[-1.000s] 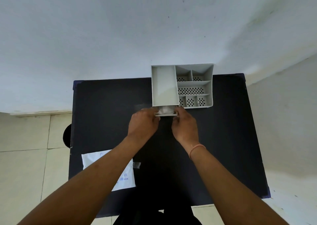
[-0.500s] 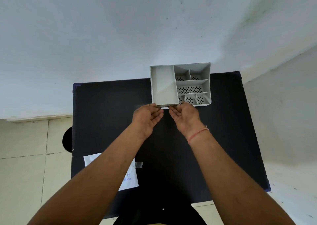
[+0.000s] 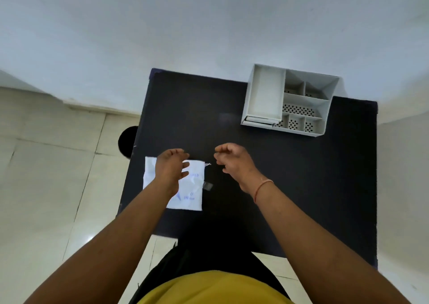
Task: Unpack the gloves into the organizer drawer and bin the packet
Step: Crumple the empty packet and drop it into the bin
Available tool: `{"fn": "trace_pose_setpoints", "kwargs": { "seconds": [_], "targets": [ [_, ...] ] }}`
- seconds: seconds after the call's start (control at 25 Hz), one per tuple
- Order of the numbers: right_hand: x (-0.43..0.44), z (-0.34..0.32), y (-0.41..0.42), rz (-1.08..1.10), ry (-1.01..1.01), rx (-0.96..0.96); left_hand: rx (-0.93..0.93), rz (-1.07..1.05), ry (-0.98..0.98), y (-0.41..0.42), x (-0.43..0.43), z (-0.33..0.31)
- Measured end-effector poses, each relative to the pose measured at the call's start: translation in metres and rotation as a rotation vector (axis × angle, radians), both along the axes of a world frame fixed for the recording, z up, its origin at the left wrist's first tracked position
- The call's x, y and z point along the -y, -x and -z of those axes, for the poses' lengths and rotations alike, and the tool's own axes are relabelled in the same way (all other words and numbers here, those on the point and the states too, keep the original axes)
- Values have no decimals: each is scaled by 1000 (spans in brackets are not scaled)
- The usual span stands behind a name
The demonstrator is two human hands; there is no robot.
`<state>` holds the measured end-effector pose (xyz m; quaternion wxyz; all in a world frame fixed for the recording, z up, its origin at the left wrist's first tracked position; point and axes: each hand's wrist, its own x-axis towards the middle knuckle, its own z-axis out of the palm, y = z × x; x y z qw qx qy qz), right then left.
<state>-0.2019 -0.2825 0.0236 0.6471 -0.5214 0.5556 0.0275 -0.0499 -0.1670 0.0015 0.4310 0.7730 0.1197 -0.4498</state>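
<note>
Head view looks down past a yellow garment at six o'clock onto a black table. Both forearms reach forward over its near half. At about nine o'clock from the table's middle, the left hand hangs over the white packet, fingers loosely spread and nothing in its grasp; whether it touches the paper I cannot tell. That packet lies flat near the table's left edge, blue print on it, its upper left part hidden by hand and wrist. A small clear scrap lies just beside the packet's right edge. To the right, apart from the packet, the right hand hovers with fingers half curled, empty, a thin orange band on the wrist. Farther off, at one o'clock, the white organizer stands at the table's far edge against the wall; no gloves show. Off the table at ten o'clock, a dark round bin sits on the tiled floor, partly hidden by the tabletop.
</note>
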Motion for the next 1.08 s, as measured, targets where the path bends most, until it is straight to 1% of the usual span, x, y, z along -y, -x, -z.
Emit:
{"fn": "trace_pose_setpoints", "kwargs": {
  "seconds": [0.08,0.16,0.28,0.36,0.44,0.52,0.56,0.6,0.68,0.72,0.76,0.8,0.84,0.88,0.92,0.96,1.0,1.08],
  "targets": [
    [-13,14,-4,-229,118,-56,100,24,-32,-1,-36,5],
    [-20,28,-13,-439,247,-136,184,111,-97,1,-69,9],
    [-28,47,-36,-664,388,-245,221,257,-163,15,-103,10],
    [-37,56,-52,-746,427,-311,237,268,-161,23,-118,11],
    [-54,58,-66,-843,424,-350,264,209,-146,28,-137,5],
    [-69,49,-76,-926,406,-338,296,173,-126,28,-153,-5],
    [-79,39,-79,-907,379,-288,322,164,-108,25,-163,-12],
    [-89,27,-81,-845,303,-203,339,169,-86,20,-172,-21],
    [-108,-3,-80,-680,15,27,340,215,-32,7,-188,-42],
    [-120,-19,-79,-606,-175,141,301,230,42,0,-197,-51],
    [-132,-32,-79,-537,-365,237,216,213,143,-9,-206,-58],
    [-143,-43,-81,-480,-514,306,104,164,265,-18,-214,-65],
    [-153,-51,-84,-435,-610,348,-11,120,357,-27,-222,-71],
    [-165,-61,-91,-409,-650,375,-80,97,438,-37,-233,-76],
    [-178,-69,-101,-392,-650,395,-79,119,463,-49,-244,-80],
    [-193,-81,-114,-376,-604,401,-44,135,476,-64,-254,-87],
    [-206,-95,-129,-360,-503,389,-4,131,468,-80,-265,-94],
    [-233,-123,-158,-331,-196,324,22,25,449,-118,-294,-109]
  ]
}}
